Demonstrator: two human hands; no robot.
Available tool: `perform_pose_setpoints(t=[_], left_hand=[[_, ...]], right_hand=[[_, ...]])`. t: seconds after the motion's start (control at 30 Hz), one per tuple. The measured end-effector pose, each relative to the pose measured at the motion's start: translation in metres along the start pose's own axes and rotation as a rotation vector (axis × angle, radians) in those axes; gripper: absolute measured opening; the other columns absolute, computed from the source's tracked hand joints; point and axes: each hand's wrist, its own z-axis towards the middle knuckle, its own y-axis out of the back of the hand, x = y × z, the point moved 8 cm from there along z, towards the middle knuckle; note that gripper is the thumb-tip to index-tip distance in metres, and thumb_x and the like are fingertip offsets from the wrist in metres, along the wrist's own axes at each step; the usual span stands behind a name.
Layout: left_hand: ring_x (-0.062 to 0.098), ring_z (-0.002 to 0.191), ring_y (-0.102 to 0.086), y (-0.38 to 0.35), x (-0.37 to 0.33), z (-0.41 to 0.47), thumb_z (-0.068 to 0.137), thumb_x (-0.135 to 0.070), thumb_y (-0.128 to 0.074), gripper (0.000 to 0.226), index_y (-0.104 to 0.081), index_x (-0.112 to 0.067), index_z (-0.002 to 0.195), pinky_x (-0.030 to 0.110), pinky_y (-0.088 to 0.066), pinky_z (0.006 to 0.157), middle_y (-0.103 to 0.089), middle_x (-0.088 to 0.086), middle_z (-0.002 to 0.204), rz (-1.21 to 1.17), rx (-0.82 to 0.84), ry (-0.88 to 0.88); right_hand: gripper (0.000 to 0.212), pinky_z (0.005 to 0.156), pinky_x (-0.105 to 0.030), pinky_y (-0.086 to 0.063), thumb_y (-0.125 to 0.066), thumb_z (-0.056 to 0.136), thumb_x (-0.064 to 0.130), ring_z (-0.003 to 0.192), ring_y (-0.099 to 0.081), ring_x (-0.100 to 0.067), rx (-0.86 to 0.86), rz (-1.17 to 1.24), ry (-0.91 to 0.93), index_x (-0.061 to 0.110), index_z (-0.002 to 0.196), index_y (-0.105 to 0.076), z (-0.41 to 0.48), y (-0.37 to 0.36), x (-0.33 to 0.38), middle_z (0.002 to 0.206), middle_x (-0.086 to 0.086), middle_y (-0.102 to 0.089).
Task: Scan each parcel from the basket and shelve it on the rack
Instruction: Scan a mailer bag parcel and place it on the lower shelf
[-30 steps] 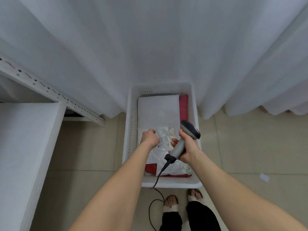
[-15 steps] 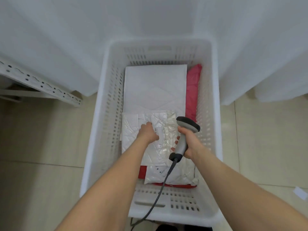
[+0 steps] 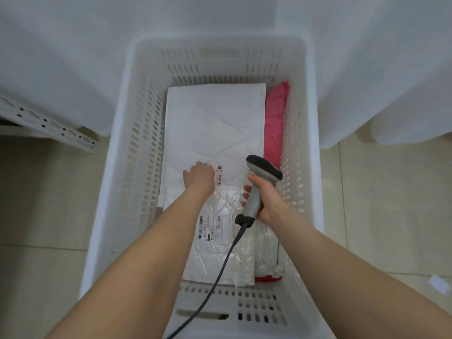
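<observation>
white slotted basket (image 3: pixel 137 196) on the floor, parcels lying inside. a large white padded mailer (image 3: pixel 215 123) fills the far half. a silvery bubble mailer (image 3: pixel 220 253) overlaps its near edge, and a pink parcel (image 3: pixel 275 118) lies along the right wall. right hand (image 3: pixel 269 199) wraps the barcode scanner (image 3: pixel 264 167) by the handle. left hand (image 3: pixel 199 177) rests on the white mailer, touching its label (image 3: pixel 219 177); pinching or only pressing, cannot tell. likely best: flatten the label, fingers clear of the bars, aim the scanner square.

Slotted walls of the basket (image 3: pixel 137 167) hem the parcels (image 3: pixel 215 123) — top open.
</observation>
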Motion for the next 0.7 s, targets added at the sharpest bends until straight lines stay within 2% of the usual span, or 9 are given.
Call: perform_pose_setpoints(t=[0.07,0.13,0.23,0.33,0.4,0.43,0.53,0.6,0.7], left_hand=[[0.028,0.128,-0.040,0.006,0.000,-0.012,0.076,-0.023,-0.077,0.083,-0.030,-0.011,0.144,0.041,-0.043,0.098,-0.034,0.009,0.142,-0.102,0.065,-0.046],[0.028,0.133,-0.037,0.009,-0.002,-0.018,0.070,-0.031,-0.084,0.100,-0.023,-0.008,0.147,0.043,-0.043,0.101,-0.028,0.009,0.149,-0.155,0.148,-0.078],[0.027,0.135,-0.035,-0.005,-0.014,-0.016,0.065,-0.036,-0.086,0.106,-0.022,-0.008,0.145,0.044,-0.038,0.105,-0.029,0.010,0.150,-0.097,0.193,-0.115],[0.029,0.136,-0.033,-0.032,-0.023,-0.006,0.064,-0.039,-0.085,0.108,-0.021,-0.010,0.146,0.054,-0.027,0.110,-0.034,0.009,0.148,0.078,0.176,-0.121],[0.029,0.132,-0.038,-0.047,-0.024,-0.002,0.070,-0.036,-0.082,0.095,-0.027,-0.013,0.144,0.059,-0.020,0.111,-0.044,0.008,0.141,0.151,0.173,-0.120],[0.028,0.128,-0.044,-0.051,-0.023,-0.001,0.073,-0.033,-0.079,0.081,-0.036,-0.015,0.139,0.057,-0.022,0.110,-0.051,0.006,0.134,0.162,0.171,-0.130],[0.023,0.114,-0.056,-0.036,-0.015,-0.006,0.082,-0.029,-0.070,0.043,-0.056,-0.021,0.122,0.039,-0.042,0.090,-0.060,0.002,0.122,0.092,0.120,-0.145],[0.025,0.114,-0.056,-0.006,-0.003,-0.018,0.087,-0.026,-0.062,0.037,-0.057,-0.021,0.123,0.033,-0.043,0.082,-0.059,0.004,0.123,-0.015,0.043,-0.103],[0.029,0.114,-0.056,0.048,0.024,-0.041,0.092,-0.023,-0.053,0.035,-0.054,-0.019,0.127,0.034,-0.043,0.084,-0.058,0.008,0.125,-0.247,-0.058,0.011]], right_hand=[[0.019,0.073,-0.036,-0.052,-0.072,0.086,0.024,0.079,-0.056,-0.019,0.008,-0.001,0.012,0.012,0.097,-0.063,-0.013,-0.005,0.003,0.093,-0.007,-0.061],[0.023,0.070,-0.035,-0.052,-0.072,0.086,0.025,0.078,-0.057,-0.019,-0.002,0.001,0.018,0.011,0.101,-0.062,-0.021,-0.006,0.004,0.094,-0.008,-0.061],[0.025,0.074,-0.035,-0.052,-0.071,0.086,0.026,0.079,-0.058,-0.019,-0.009,0.004,0.019,0.010,0.103,-0.062,-0.016,-0.003,0.000,0.092,-0.007,-0.062],[0.025,0.081,-0.037,-0.052,-0.072,0.086,0.026,0.080,-0.059,-0.019,0.001,-0.001,-0.001,0.009,0.102,-0.062,0.001,0.001,-0.013,0.090,-0.006,-0.063],[0.020,0.080,-0.036,-0.051,-0.071,0.087,0.024,0.077,-0.058,-0.018,0.000,0.005,-0.006,0.010,0.098,-0.062,0.008,0.003,-0.020,0.088,-0.006,-0.063],[0.018,0.078,-0.036,-0.051,-0.071,0.087,0.024,0.075,-0.058,-0.018,0.000,0.010,-0.009,0.010,0.096,-0.062,0.009,0.002,-0.022,0.087,-0.007,-0.063],[0.014,0.072,-0.034,-0.051,-0.069,0.089,0.021,0.075,-0.057,-0.018,0.007,0.026,-0.012,0.010,0.092,-0.062,-0.001,-0.003,-0.021,0.086,-0.007,-0.061],[0.011,0.068,-0.032,-0.052,-0.066,0.090,0.020,0.075,-0.058,-0.018,0.016,0.022,-0.016,0.010,0.091,-0.062,-0.019,-0.008,-0.016,0.086,-0.006,-0.061],[0.008,0.068,-0.032,-0.052,-0.065,0.091,0.020,0.077,-0.059,-0.019,0.023,0.022,-0.001,0.012,0.090,-0.062,-0.060,-0.020,0.000,0.087,-0.006,-0.062]])
